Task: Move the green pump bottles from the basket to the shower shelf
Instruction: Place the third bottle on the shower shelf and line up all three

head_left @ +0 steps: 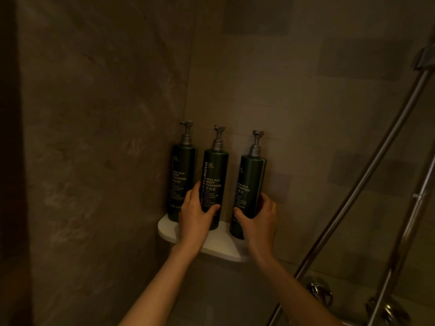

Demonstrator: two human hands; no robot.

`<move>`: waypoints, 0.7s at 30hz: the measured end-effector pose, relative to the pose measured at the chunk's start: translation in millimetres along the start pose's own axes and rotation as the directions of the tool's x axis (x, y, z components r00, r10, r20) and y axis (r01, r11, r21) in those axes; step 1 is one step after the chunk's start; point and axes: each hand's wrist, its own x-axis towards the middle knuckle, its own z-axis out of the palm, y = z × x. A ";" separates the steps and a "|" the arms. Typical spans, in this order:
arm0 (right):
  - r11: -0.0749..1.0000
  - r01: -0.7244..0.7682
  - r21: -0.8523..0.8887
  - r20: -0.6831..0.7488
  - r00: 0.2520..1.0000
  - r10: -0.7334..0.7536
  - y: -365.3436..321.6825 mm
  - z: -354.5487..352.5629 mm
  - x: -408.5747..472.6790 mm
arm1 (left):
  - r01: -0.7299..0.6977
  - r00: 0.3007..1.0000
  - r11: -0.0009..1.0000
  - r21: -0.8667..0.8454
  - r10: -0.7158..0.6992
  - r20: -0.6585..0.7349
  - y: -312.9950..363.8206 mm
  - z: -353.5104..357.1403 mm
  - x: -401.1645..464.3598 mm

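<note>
Three dark green pump bottles stand upright on a white corner shower shelf (221, 245). The left bottle (181, 175) is in the corner, untouched. My left hand (194, 217) wraps the lower part of the middle bottle (214, 177), labelled body cleanser. My right hand (259, 222) grips the lower part of the right bottle (250, 182), labelled shampoo, which leans slightly and sits at the shelf's right end. The basket is out of view.
Brown stone walls meet in the corner behind the shelf. A metal shower hose and rail (367, 180) run diagonally at the right, with chrome taps (321, 294) below them. The light is dim.
</note>
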 end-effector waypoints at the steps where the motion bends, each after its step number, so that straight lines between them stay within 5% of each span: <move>1: 1.000 0.000 -0.002 -0.002 1.000 0.000 0.0 -0.5 -0.1 | 0.001 1.000 1.000 -0.002 -0.001 0.000 -0.2 0.0 0.0; 21: 1.000 -0.008 0.009 -0.003 1.000 0.008 -0.9 0.0 -0.2 | -0.006 1.000 1.000 -0.010 0.007 0.019 -3.0 2.3 0.9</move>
